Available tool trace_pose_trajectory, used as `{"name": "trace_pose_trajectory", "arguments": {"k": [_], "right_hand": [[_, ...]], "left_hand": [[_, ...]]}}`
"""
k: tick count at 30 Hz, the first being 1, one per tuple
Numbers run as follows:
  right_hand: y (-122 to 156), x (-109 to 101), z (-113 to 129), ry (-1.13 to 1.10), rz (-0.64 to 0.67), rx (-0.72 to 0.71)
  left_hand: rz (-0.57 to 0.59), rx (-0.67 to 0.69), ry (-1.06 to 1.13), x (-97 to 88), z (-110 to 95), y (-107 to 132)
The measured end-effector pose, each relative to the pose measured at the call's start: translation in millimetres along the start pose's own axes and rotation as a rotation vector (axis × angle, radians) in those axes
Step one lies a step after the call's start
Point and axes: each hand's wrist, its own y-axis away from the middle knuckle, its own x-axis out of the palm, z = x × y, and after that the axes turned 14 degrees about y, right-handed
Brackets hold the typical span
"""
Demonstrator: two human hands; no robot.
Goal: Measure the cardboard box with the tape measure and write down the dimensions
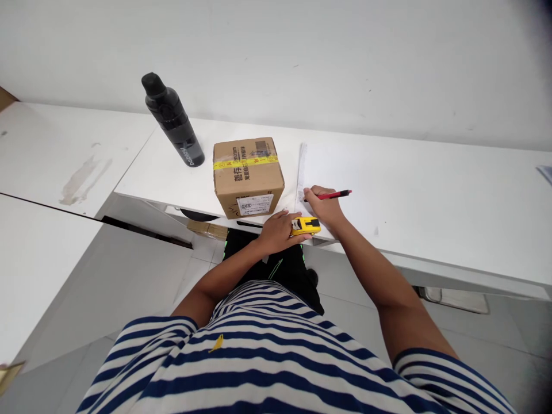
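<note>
My left hand [279,229] rests at the front edge of the white table [431,190], its fingers closed round a yellow utility knife [306,225]. Just right of it, my right hand [324,206] holds a red pen [334,195] in a writing pinch, tip toward a white sheet of paper [301,172]. A taped cardboard box [247,174] with a yellow band and a shipping label stands directly left of both hands, near the table's edge.
A black water bottle [173,121] stands behind and left of the box. A second white surface [64,155] lies lower at the left. A white wall runs behind the table. Grey floor shows below the table edge.
</note>
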Motion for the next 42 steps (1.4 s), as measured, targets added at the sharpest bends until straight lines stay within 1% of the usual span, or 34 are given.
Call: {"name": "trace_pose_trajectory", "arguments": {"k": [4,7,15,21,31,35,42], "right_hand": [[-0.4,-1.1,-0.7,-0.001,0.026,-0.007],[-1.1,-0.9,-2.3,-0.003,0.019,-0.004],[-1.3,1.3,-4.3,0.002,-0.019,0.015],[-0.8,-0.5,-2.7,0.009,-0.004,0.017],[-0.9,3.1,-3.5,0.011,-0.059,0.04],[-0.3,2.8,-4.1,0.017,-0.075,0.054],[-1.7,3.2,-6.3,0.012,-0.04,0.04]], "left_hand": [[-0.02,0.003,-0.01,2.0,2.5,-0.4],[-0.019,0.015,-0.005,3.1,3.6,-0.6],[0.001,0.001,0.014,-1.2,-2.1,-0.2],[-0.017,0.004,-0.007,-2.1,-3.5,0.5],[-0.004,-0.013,0.001,-0.1,-2.7,0.2],[-0.007,0.0,0.021,0.3,-2.3,0.2],[-0.014,-0.002,0.031,3.9,1.4,1.4]]}}
